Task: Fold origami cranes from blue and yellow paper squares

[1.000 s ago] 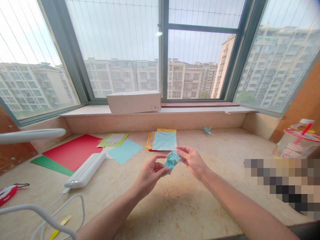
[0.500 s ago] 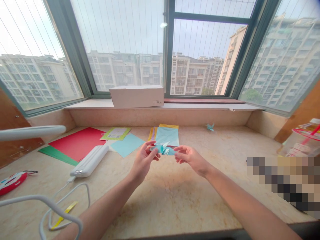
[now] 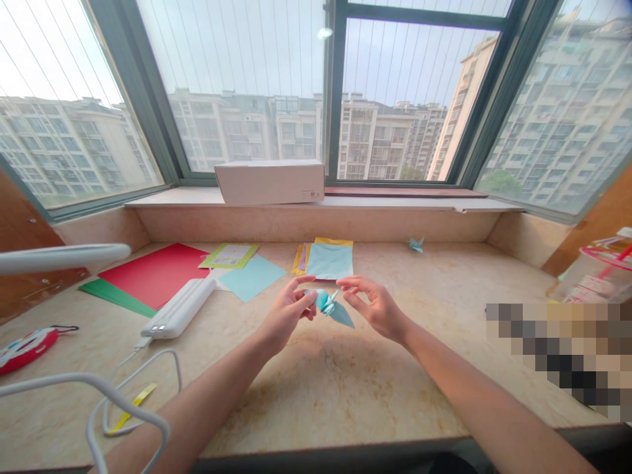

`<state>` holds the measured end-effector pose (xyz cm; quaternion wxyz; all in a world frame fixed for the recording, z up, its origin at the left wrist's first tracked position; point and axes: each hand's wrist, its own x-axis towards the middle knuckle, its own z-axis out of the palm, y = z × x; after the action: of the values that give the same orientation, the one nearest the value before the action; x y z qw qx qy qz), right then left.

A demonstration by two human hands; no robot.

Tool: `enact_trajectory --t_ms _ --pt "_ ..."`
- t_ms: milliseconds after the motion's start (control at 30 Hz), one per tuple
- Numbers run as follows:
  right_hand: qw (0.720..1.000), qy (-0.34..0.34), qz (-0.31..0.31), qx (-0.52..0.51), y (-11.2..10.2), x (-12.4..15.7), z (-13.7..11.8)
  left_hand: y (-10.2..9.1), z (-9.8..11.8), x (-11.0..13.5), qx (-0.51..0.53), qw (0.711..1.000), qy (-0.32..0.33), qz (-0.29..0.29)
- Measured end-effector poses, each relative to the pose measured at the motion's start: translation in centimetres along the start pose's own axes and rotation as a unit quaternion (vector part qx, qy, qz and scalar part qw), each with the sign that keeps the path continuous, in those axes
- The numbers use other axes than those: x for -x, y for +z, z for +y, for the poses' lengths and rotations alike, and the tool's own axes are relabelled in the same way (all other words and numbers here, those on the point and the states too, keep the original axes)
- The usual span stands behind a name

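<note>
A light-blue origami crane (image 3: 326, 304) is held above the stone counter, its left wing pinched between the thumb and fingers of my left hand (image 3: 292, 308). The other wing slants down to the right with nothing touching it. Just right of the crane, my right hand (image 3: 368, 304) has its fingers apart and holds nothing. Behind both hands lies a stack of square paper with a light-blue sheet (image 3: 330, 260) on top. A second, smaller blue origami crane (image 3: 416, 245) sits at the back right of the counter.
Red paper (image 3: 160, 273), green paper (image 3: 116, 297), a light-blue square (image 3: 253, 279) and a white power bank (image 3: 178, 309) with a cable lie left. A red-and-white object (image 3: 29, 349) is at far left. A plastic cup (image 3: 592, 273) stands right; a white box (image 3: 269, 183) rests on the sill.
My right hand has let go of the crane's right wing, and its fingers have opened. That wing now slopes downward. My left hand keeps its hold; the camera view has shifted slightly.
</note>
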<state>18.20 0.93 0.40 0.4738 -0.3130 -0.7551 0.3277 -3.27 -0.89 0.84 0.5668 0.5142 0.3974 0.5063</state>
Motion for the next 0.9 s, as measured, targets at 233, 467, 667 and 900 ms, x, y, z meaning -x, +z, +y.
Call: enact_trajectory --t_ms 233,467,667,900 --pt "0.996 0.003 -0.078 -0.030 0.12 0.37 -0.91 -0.05 -0.28 0.24 0.030 0.996 -0.041 -0.070" --pt "0.999 0.024 -0.027 0.031 0.13 -0.09 -0.02 0.19 -0.07 0.07 -0.096 0.993 0.046 0.050" --pt "0.998 0.043 -0.017 0.035 0.04 -0.03 -0.47 0.19 0.41 0.50 -0.245 0.951 0.180 0.058" --pt "0.997 0.064 -0.011 0.032 0.19 0.25 -0.65 0.40 0.53 0.74 -0.297 0.927 0.227 0.036"
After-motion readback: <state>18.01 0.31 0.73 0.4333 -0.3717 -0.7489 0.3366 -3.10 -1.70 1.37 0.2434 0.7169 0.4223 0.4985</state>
